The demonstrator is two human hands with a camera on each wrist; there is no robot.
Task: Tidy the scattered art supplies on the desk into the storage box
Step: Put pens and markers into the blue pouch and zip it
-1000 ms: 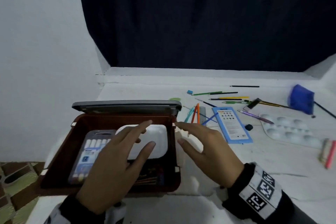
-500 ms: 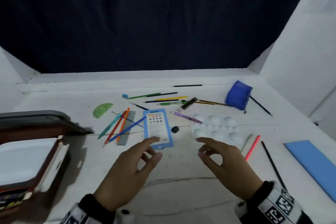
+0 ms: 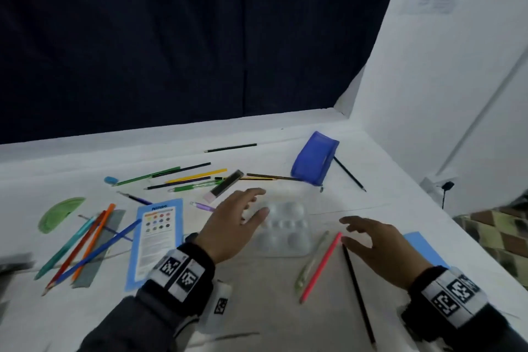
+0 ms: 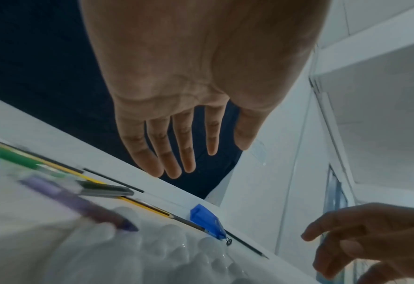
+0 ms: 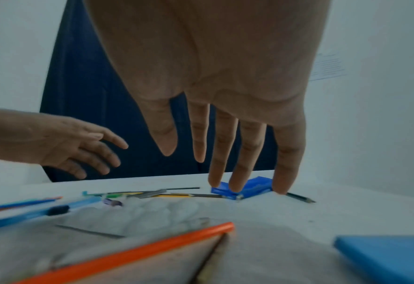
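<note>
Green plastic shows first: a translucent protractor (image 3: 58,214) lies flat on the white desk (image 3: 274,311), well to the left of the left hand (image 3: 233,226), and between them a fan of coloured pencils (image 3: 85,243) crosses a grey ruler (image 3: 98,248). Just left of that hand's wrist sits a blue paint card (image 3: 155,240); beyond its fingers a row of pencils and pens (image 3: 185,178) lies loose, probably where it was dropped. The storage box can hardly be made out; only a dark blurred shape at the far left edge of the head view might belong to it, so every pickup likely means a carry back to that side.

The left hand hovers palm down with fingers straight and slightly spread, holding nothing, its fingertips over the near-left corner of the white paint palette (image 3: 285,230). Whether they touch the plastic I cannot tell. That flat, wide posture suits a broad, shallow thing, so the palette is my guess for the target. A purple pen (image 3: 203,206) lies just left of those fingers.

Right of the palette, a pink pencil (image 3: 321,266), a pale green pen (image 3: 310,263) and a black pencil (image 3: 358,297) lie side by side, directly under and beside the right hand (image 3: 380,248). It too is empty, fingers loosely extended and parted above the desk, seemingly ready to steady the palette's right edge or gather those sticks. Beyond both hands stands a blue pouch (image 3: 313,160); right of the right hand, a blue pad (image 3: 423,248) lies partly hidden.
</note>
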